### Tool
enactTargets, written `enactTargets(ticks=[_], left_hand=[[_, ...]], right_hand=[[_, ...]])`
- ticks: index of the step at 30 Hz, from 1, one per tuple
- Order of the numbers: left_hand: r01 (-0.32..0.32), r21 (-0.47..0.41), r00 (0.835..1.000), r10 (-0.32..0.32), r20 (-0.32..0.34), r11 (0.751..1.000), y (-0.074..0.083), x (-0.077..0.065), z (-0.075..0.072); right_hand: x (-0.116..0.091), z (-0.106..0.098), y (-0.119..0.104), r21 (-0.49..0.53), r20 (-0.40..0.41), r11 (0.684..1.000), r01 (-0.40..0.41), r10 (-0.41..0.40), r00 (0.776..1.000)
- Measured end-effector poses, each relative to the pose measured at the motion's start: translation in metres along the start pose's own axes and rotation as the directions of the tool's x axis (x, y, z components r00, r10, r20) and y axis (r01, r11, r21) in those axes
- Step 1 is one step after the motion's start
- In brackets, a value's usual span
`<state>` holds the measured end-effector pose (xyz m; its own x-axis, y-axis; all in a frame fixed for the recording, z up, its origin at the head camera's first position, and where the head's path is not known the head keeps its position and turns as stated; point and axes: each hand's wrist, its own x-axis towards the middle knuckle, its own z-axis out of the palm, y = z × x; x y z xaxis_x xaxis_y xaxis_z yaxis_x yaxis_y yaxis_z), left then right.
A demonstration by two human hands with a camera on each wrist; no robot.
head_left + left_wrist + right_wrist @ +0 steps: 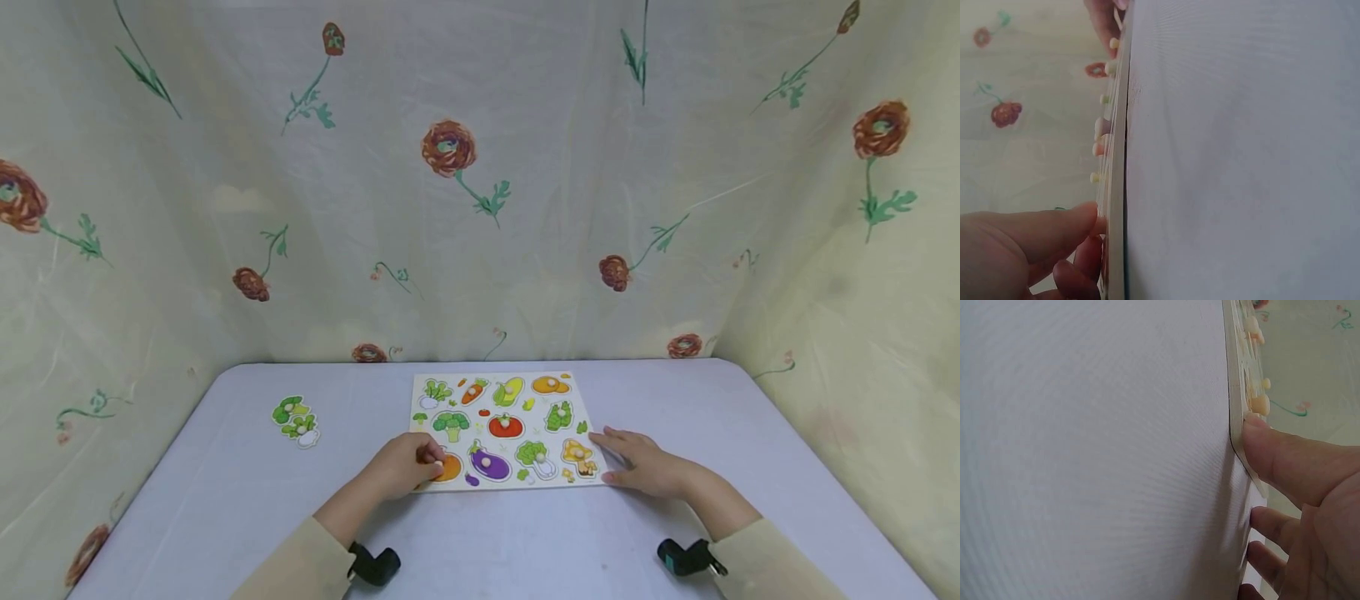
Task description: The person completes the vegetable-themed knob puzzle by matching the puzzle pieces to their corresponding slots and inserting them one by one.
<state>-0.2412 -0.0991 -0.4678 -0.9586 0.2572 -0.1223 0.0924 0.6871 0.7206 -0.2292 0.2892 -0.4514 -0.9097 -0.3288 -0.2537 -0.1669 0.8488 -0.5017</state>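
Note:
A wooden vegetable puzzle board (480,392) lies on the table, holding knobbed pieces that include a tomato (506,426), an eggplant (490,462) and a carrot (474,392). At its front left corner my left hand (405,462) pinches the knob of a round orange vegetable piece (451,468), which the hand partly covers. The left wrist view shows the thumb (1079,219) and curled fingers at that low knob. My right hand (647,467) rests at the board's right edge, fingers extended. Its thumb (1260,440) touches the front right corner in the right wrist view.
Left of the board, a broccoli piece (289,409) and a leafy white root vegetable piece (303,431) lie close together on the white table (225,500). A flowered curtain (525,250) encloses the table's back and sides. Black wrist devices sit at both sleeves.

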Motion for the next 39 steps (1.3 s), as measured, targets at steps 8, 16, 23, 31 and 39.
enactTargets(ticks=[8, 16, 23, 31, 39], left_hand=[[-0.013, -0.046, 1.0, 0.013, -0.008, 0.999, 0.001, -0.007, -0.007], [0.017, -0.027, 0.997, -0.019, -0.074, 0.999, 0.001, -0.014, -0.028], [0.052, 0.024, 0.984, -0.047, -0.173, 0.998, -0.007, -0.017, -0.05], [0.077, 0.03, 0.972, -0.068, -0.225, 0.997, -0.026, -0.024, -0.081], [0.047, 0.049, 0.949, -0.029, -0.314, 0.998, -0.053, -0.033, -0.112]], right_hand=[[0.0, 0.0, 0.001, -0.006, 0.005, 1.0, 0.0, 0.0, 1.0], [0.0, 0.0, 0.001, 0.004, 0.005, 1.0, -0.002, 0.001, 1.0], [0.001, 0.0, 0.001, -0.001, 0.005, 1.0, -0.003, 0.003, 1.0], [0.001, 0.0, 0.001, -0.001, 0.004, 1.0, -0.014, 0.014, 1.0], [0.001, 0.0, -0.001, -0.005, 0.007, 1.0, -0.013, 0.013, 1.0]])
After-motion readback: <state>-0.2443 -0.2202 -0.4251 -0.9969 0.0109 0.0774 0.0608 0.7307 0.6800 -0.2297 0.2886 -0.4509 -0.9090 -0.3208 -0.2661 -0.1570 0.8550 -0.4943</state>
